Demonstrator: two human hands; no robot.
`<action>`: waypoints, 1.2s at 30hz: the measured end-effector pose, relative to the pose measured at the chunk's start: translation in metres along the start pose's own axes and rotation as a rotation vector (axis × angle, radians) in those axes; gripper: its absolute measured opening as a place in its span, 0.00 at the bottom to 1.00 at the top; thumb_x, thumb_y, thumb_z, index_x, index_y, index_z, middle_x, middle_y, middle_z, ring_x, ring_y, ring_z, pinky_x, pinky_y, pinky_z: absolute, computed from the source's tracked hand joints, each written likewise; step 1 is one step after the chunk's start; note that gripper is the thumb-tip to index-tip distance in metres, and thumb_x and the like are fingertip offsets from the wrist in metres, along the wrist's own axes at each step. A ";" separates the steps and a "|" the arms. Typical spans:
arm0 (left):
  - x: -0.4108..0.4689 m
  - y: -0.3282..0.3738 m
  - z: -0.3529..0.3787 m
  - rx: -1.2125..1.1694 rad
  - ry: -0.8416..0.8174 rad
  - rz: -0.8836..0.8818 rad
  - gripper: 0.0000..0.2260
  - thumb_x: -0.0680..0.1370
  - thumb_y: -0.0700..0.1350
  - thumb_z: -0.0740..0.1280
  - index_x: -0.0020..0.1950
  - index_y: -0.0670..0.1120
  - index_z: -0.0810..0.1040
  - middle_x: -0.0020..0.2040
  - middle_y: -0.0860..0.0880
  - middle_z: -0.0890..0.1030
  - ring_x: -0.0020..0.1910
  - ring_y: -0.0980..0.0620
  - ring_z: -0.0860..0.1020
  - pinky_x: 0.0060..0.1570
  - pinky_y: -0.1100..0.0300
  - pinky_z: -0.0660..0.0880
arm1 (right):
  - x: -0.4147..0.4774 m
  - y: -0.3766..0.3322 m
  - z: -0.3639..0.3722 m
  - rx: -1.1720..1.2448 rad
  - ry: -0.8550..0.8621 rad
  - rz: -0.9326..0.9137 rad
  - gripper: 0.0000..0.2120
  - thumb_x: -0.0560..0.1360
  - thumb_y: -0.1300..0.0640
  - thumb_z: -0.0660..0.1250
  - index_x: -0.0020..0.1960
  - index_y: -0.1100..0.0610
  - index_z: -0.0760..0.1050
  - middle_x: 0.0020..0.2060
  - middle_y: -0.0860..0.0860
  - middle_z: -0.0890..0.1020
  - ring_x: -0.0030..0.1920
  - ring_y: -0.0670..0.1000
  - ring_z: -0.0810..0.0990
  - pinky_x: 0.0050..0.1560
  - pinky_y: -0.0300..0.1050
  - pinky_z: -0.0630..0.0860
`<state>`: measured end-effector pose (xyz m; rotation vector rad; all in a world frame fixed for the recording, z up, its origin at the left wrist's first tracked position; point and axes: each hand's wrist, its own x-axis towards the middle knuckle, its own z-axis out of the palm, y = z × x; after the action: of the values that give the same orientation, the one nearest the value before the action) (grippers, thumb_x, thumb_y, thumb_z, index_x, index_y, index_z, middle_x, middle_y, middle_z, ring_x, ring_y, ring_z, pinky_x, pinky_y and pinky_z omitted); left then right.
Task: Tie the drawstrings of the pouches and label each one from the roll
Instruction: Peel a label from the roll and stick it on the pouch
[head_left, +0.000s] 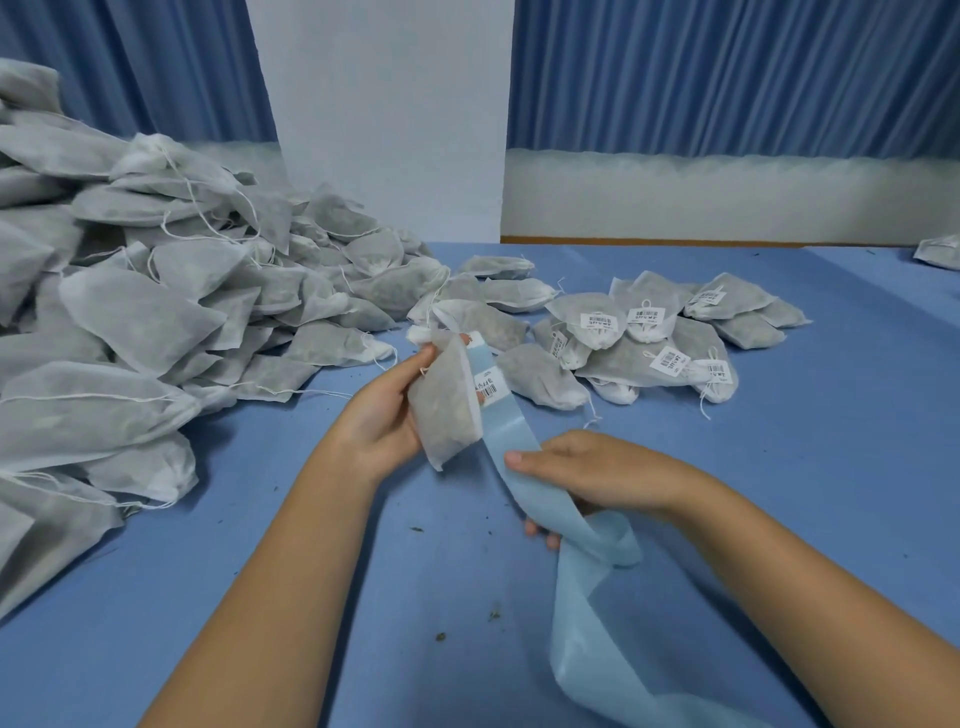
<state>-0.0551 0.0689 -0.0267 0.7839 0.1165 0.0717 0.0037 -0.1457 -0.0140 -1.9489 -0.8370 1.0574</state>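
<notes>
Currently gripping pouch (441, 410) in left hand (382, 421), pinching backing strip (511, 431) in right hand (587, 467); advise pressing label (487, 387) flat before peeling strip away.

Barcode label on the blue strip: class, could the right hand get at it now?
Probably not yet: the right hand grips the strip below the label; nothing covers it, though.

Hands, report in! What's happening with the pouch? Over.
Left hand grips pouch. Right hand holds label strip, one label beside pouch. Nothing in the way.
</notes>
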 end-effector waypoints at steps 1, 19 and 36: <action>0.000 -0.001 0.001 0.035 0.000 -0.009 0.15 0.79 0.47 0.62 0.53 0.44 0.86 0.54 0.46 0.85 0.50 0.50 0.85 0.45 0.54 0.82 | 0.002 0.000 -0.001 -0.052 0.165 -0.025 0.20 0.74 0.37 0.65 0.38 0.53 0.75 0.30 0.45 0.81 0.30 0.46 0.80 0.33 0.39 0.76; 0.001 -0.014 0.014 0.074 -0.033 -0.182 0.15 0.77 0.47 0.64 0.56 0.42 0.85 0.54 0.44 0.84 0.47 0.50 0.85 0.44 0.58 0.81 | 0.025 0.019 0.001 -0.270 0.953 -0.673 0.09 0.72 0.61 0.74 0.51 0.52 0.84 0.42 0.45 0.82 0.42 0.44 0.80 0.44 0.35 0.77; 0.000 -0.017 0.016 -0.002 0.009 -0.174 0.17 0.80 0.45 0.63 0.65 0.39 0.78 0.49 0.44 0.83 0.39 0.50 0.83 0.40 0.59 0.81 | 0.023 0.017 0.001 -0.421 1.002 -0.787 0.09 0.72 0.62 0.74 0.52 0.56 0.84 0.41 0.50 0.83 0.40 0.50 0.81 0.44 0.51 0.79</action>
<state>-0.0524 0.0457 -0.0272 0.7687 0.1928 -0.0899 0.0164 -0.1351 -0.0380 -1.8373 -1.0889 -0.5711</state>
